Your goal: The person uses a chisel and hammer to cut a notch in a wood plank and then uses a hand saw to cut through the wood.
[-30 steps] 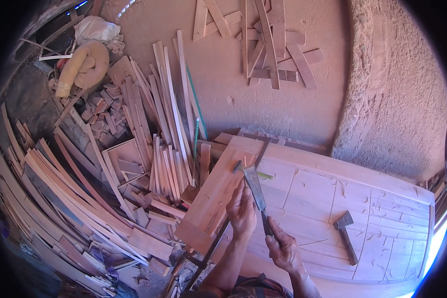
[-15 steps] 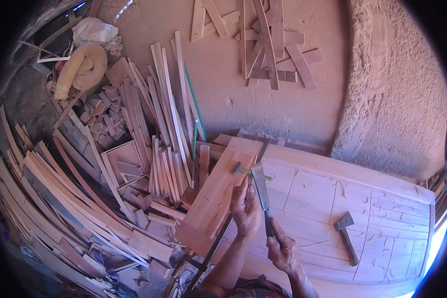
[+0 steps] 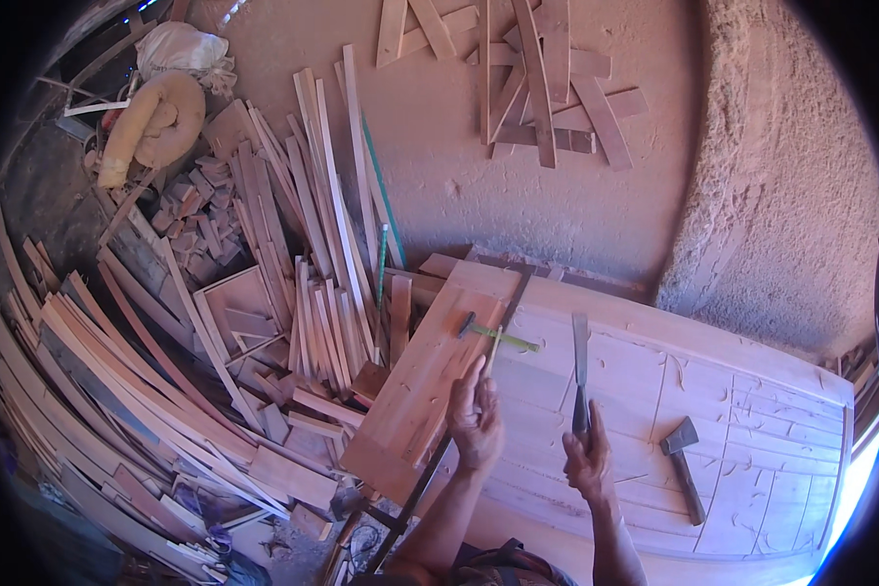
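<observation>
Right hand (image 3: 588, 459) clenched around chisel (image 3: 580, 376) handle, blade pointing away; left hand (image 3: 476, 420) released, just left of chisel. Probably stiff, sharp: best gripped by handle.

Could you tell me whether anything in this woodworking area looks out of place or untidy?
Mostly the floor: thin wooden slats lie scattered and overlapping at the left. On the pale carved wooden panel, curled shavings lie around a dark-handled hammer.

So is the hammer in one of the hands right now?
No: the hammer lies untouched on the wooden panel, to the right of the right hand, which grips a chisel.
</observation>
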{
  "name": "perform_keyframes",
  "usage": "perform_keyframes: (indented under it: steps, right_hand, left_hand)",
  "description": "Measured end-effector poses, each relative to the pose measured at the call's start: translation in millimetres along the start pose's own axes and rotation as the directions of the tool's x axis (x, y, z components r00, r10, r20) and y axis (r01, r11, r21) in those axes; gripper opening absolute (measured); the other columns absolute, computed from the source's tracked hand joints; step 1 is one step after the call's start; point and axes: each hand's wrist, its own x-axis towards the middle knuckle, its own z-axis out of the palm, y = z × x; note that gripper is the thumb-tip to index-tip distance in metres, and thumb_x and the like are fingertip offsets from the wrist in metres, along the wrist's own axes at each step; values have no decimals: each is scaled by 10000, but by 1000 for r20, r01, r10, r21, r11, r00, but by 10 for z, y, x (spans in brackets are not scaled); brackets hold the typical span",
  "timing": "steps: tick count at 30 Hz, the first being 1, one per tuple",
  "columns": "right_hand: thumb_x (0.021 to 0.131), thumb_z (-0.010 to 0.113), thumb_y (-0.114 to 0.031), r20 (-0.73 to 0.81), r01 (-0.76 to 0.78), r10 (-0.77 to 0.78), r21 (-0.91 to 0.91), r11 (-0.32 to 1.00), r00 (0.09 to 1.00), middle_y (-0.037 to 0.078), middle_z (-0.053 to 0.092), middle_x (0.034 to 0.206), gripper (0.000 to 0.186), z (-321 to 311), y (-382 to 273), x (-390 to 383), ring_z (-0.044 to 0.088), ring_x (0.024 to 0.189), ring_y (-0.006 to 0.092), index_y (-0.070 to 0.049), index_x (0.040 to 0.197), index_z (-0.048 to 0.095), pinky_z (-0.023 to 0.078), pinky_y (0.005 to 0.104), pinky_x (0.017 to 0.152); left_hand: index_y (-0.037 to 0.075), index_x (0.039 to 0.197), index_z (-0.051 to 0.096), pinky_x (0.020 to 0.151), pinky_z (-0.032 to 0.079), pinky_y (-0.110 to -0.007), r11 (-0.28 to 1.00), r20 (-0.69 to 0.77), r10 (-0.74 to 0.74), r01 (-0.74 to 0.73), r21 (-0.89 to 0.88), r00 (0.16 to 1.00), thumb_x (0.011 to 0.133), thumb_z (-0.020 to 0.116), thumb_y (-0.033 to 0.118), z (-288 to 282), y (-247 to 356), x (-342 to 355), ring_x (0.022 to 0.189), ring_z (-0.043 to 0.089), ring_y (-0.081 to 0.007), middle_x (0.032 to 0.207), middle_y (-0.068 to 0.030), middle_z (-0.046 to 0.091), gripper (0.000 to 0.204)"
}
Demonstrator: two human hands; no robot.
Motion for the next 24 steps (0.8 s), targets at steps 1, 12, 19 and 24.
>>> perform_keyframes:
  steps: [1, 12, 19, 24]
  right_hand:
    - [925, 634, -256, 2, 0, 1, -145, 989, 1000, 136, 644, 830, 591, 2, 287, -36, 628, 642, 256, -49, 1438, 426, 520, 407, 617]
    - [850, 657, -280, -23, -246, 307, -656, 714, 951, 226, 683, 870, 420, -208, 1439, -394, 655, 834, 462, -69, 1196, 548, 497, 546, 735]
    - [844, 683, -263, -22, -204, 293, -768, 607, 956, 214, 671, 952, 411, -323, 1402, -230, 647, 895, 424, -73, 1201, 605, 499, 527, 764]
    - [839, 695, -204, 1, -32, 66, -871, 490, 998, 148, 656, 932, 324, -423, 1406, 62, 617, 893, 376, -47, 1122, 688, 501, 489, 799]
  left_hand:
    - [15, 1251, 616, 659, 392, -189, 999, -2, -34, 34, -23, 999, 956, 576, -26, -51, -127, 47, 784, 469, -37, 883, 22, 537, 300]
    - [71, 1063, 643, 702, 507, -259, 710, -38, -652, 593, -379, 757, 966, 664, 259, -366, -2232, 910, 753, 581, -78, 860, 9, 582, 212]
    - [34, 1058, 596, 658, 530, -265, 738, 32, -604, 574, -355, 797, 1002, 594, 316, 144, -3550, 1807, 707, 617, -109, 861, -26, 588, 288]
    - [27, 1070, 639, 668, 530, -263, 827, 107, -475, 485, -283, 873, 980, 620, 228, 564, -4451, 2085, 752, 644, -122, 880, -53, 651, 221]
